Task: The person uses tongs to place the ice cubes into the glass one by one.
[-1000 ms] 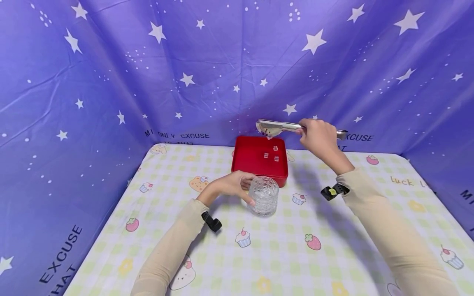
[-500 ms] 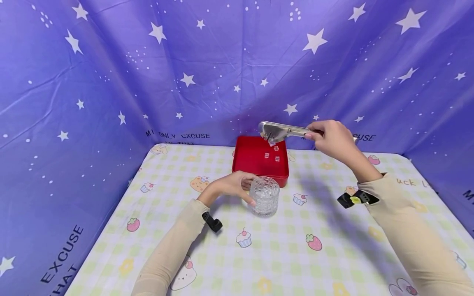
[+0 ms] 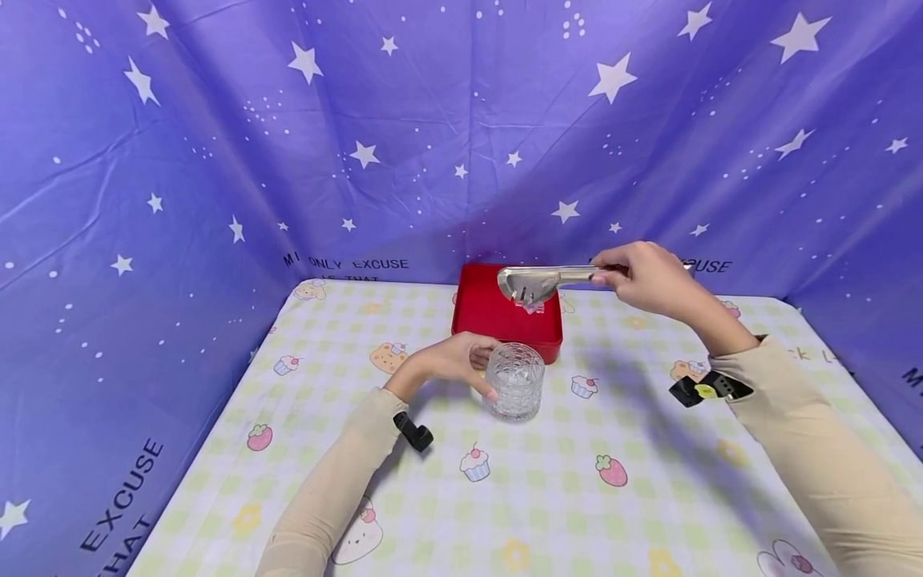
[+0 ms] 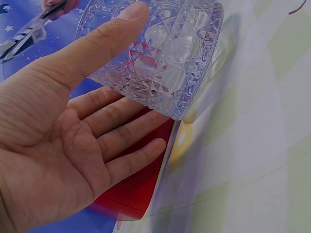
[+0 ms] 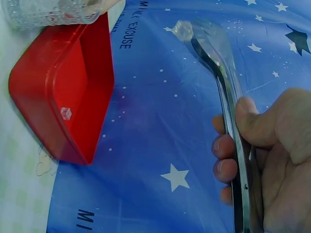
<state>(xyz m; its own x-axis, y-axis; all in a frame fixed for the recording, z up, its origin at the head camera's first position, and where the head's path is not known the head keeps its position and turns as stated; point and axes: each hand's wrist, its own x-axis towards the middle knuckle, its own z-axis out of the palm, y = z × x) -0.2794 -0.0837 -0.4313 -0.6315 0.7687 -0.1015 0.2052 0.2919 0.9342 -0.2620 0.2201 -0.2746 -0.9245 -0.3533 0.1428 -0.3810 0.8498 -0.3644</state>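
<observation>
My left hand (image 3: pixel 461 361) holds a clear patterned glass (image 3: pixel 515 383) from its left side, thumb on the near side and fingers behind. The glass stands upright on the table in front of the red tray (image 3: pixel 469 324). Raised above the tray, my right hand (image 3: pixel 649 276) grips metal tongs (image 3: pixel 573 275) by the handles. A small clear piece (image 5: pixel 183 30) shows at the tips of the tongs in the right wrist view. One clear cube (image 5: pixel 66 113) lies inside the tray there; in the head view the tong heads cover most of the cubes.
A checked cloth (image 3: pixel 548 497) printed with cupcakes and strawberries covers the table. Purple star-printed curtains (image 3: pixel 418 160) hang behind the tray and on both sides. The glass stands close to the tray's front wall.
My right hand has moved right and slightly down. The tong heads have lowered over the tray, with the clear piece at their tips. My left hand and the glass stay in place.
</observation>
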